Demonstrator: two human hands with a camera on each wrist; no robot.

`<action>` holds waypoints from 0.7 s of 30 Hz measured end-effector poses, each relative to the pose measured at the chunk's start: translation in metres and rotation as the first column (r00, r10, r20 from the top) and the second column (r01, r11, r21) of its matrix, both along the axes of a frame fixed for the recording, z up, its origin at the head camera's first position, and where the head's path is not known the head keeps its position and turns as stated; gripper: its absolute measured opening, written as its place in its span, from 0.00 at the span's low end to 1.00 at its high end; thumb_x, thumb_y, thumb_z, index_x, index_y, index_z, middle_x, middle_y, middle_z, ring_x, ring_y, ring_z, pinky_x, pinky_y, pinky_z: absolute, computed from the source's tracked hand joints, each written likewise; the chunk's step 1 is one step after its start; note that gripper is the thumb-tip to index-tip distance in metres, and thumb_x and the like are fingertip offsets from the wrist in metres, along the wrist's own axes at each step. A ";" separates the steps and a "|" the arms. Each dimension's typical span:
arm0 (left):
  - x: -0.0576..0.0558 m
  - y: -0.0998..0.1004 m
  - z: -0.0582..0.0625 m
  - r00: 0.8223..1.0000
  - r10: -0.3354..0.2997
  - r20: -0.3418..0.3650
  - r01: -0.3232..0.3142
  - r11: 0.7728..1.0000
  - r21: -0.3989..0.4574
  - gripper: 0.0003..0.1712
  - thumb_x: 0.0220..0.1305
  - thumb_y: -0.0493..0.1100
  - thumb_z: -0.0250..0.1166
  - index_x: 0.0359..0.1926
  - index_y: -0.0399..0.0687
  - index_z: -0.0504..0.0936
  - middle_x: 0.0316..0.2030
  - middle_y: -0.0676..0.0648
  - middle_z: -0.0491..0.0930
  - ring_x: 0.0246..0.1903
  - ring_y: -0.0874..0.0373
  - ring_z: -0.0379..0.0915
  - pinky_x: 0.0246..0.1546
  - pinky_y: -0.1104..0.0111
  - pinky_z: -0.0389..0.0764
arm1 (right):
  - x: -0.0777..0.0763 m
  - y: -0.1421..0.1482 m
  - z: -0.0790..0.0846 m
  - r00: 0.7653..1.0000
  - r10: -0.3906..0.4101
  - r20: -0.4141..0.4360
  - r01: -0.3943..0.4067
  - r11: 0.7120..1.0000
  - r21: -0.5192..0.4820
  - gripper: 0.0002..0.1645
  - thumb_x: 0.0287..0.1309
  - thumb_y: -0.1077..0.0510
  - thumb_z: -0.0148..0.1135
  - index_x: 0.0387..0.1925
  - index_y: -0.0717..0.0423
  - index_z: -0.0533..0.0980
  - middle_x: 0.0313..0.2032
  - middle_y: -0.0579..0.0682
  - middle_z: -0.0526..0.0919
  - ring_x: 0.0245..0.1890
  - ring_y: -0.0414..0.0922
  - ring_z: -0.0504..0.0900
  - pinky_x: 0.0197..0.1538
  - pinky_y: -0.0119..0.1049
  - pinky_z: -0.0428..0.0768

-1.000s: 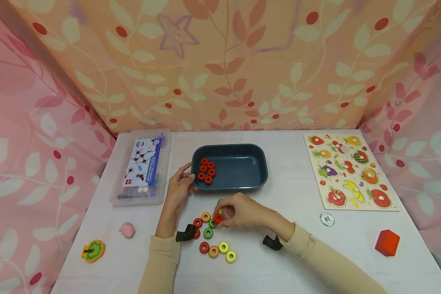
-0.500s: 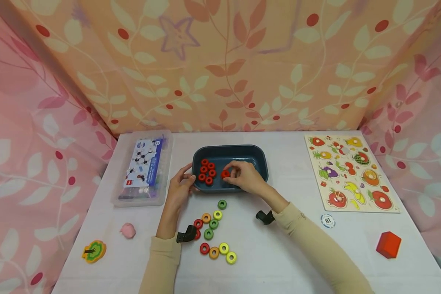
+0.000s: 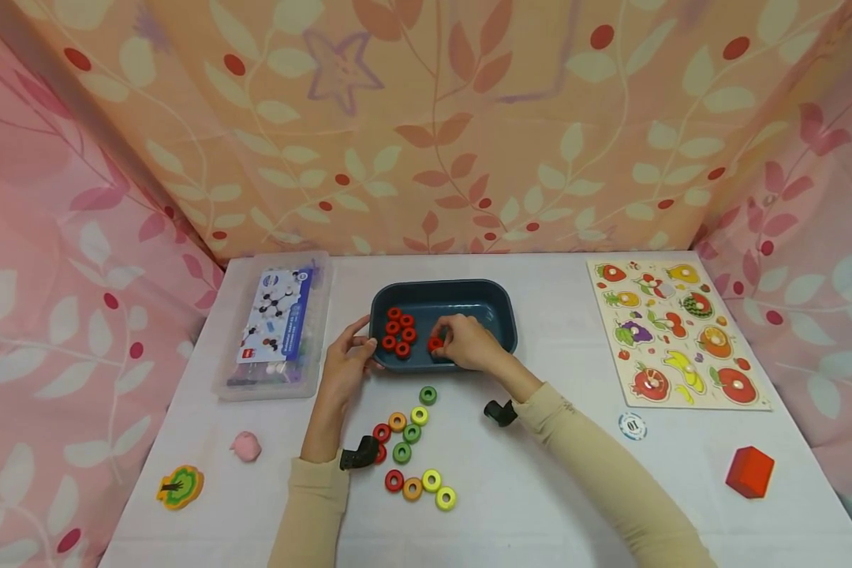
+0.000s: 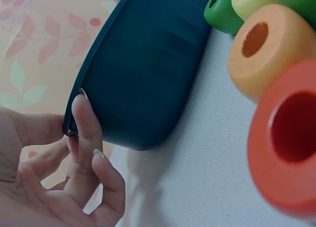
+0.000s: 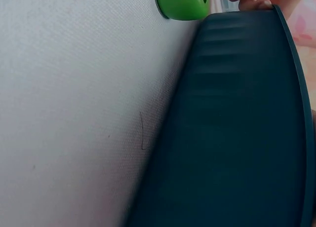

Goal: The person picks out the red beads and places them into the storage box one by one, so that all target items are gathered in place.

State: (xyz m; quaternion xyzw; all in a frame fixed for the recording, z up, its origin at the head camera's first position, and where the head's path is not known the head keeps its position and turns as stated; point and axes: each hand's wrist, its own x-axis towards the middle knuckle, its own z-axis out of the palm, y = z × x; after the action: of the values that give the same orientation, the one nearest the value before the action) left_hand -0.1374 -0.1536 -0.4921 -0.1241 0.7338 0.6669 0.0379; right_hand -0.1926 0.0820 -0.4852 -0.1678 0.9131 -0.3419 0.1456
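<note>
A dark blue rectangular dish (image 3: 486, 315) stands on the white table. My left hand (image 3: 346, 361) grips its left end; in the left wrist view thumb and fingers (image 4: 88, 121) pinch the rim. Inside the dish my right hand (image 3: 472, 344) pinches a red ring bead (image 3: 435, 344) low over the floor, partly covered by the fingers. Several red ring beads (image 3: 401, 327) lie grouped at the dish's left end. Out front on the cloth are loose ring beads: green (image 3: 428, 388), yellow (image 3: 431, 472), orange (image 3: 412, 498) and red (image 3: 394, 472).
At the left stands a clear plastic case (image 3: 273, 323); a pink lump (image 3: 245, 446) and a tree-shaped piece (image 3: 181, 487) lie nearer. To the right are a fruit puzzle board (image 3: 646, 351), a round chip (image 3: 633, 426) and a red block (image 3: 750, 472). Patterned curtains (image 3: 426, 126) enclose the table.
My right hand has carried a red ring bead from the loose beads up into the dish and lowered it there. My left hand has stayed on the dish's end.
</note>
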 end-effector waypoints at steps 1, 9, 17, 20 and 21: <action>0.000 0.000 0.000 1.000 0.000 -0.002 0.000 1.000 0.002 0.28 0.72 0.39 0.61 0.70 0.59 0.72 0.41 0.45 0.73 0.25 0.50 0.82 0.25 0.70 0.74 | 0.000 0.000 0.000 1.000 -0.009 0.005 0.009 1.000 0.004 0.15 0.54 0.55 0.75 0.43 0.50 0.82 0.20 0.45 0.79 0.20 0.42 0.77 0.24 0.35 0.71; 0.000 0.000 -0.001 1.000 0.009 0.005 -0.009 1.000 -0.005 0.27 0.72 0.38 0.60 0.69 0.61 0.73 0.41 0.45 0.73 0.24 0.52 0.81 0.25 0.70 0.74 | -0.001 0.000 -0.003 0.999 -0.036 -0.024 0.035 0.999 -0.033 0.19 0.57 0.60 0.71 0.52 0.49 0.81 0.29 0.41 0.84 0.28 0.39 0.80 0.33 0.36 0.76; -0.001 -0.004 -0.002 1.000 -0.019 0.003 0.019 1.000 -0.006 0.27 0.72 0.41 0.61 0.69 0.62 0.73 0.43 0.42 0.75 0.26 0.50 0.83 0.28 0.68 0.76 | 0.003 0.003 -0.002 0.975 -0.023 -0.221 -0.011 0.988 -0.153 0.15 0.61 0.57 0.68 0.49 0.51 0.81 0.34 0.40 0.84 0.25 0.37 0.78 0.29 0.35 0.76; 0.001 -0.008 -0.004 0.999 -0.047 0.018 0.046 0.999 0.003 0.27 0.72 0.45 0.62 0.69 0.63 0.72 0.48 0.39 0.77 0.30 0.51 0.83 0.31 0.68 0.78 | 0.008 0.005 -0.002 0.938 -0.002 -0.346 -0.065 0.981 -0.182 0.13 0.63 0.57 0.67 0.49 0.50 0.80 0.34 0.39 0.83 0.28 0.37 0.78 0.29 0.33 0.76; 0.001 -0.010 -0.005 0.998 -0.059 0.025 0.059 0.998 0.011 0.27 0.72 0.47 0.62 0.70 0.63 0.71 0.51 0.38 0.78 0.31 0.51 0.83 0.31 0.68 0.78 | 0.010 0.005 -0.001 0.921 0.007 -0.391 -0.084 0.980 -0.182 0.13 0.63 0.57 0.66 0.49 0.51 0.80 0.35 0.40 0.83 0.29 0.37 0.78 0.30 0.32 0.76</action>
State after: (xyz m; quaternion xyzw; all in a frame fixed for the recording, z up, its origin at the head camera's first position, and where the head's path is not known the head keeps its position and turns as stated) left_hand -0.1360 -0.1632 -0.4973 -0.1105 0.7330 0.6678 0.0676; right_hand -0.1826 0.0870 -0.4865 -0.2668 0.8817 -0.3862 -0.0473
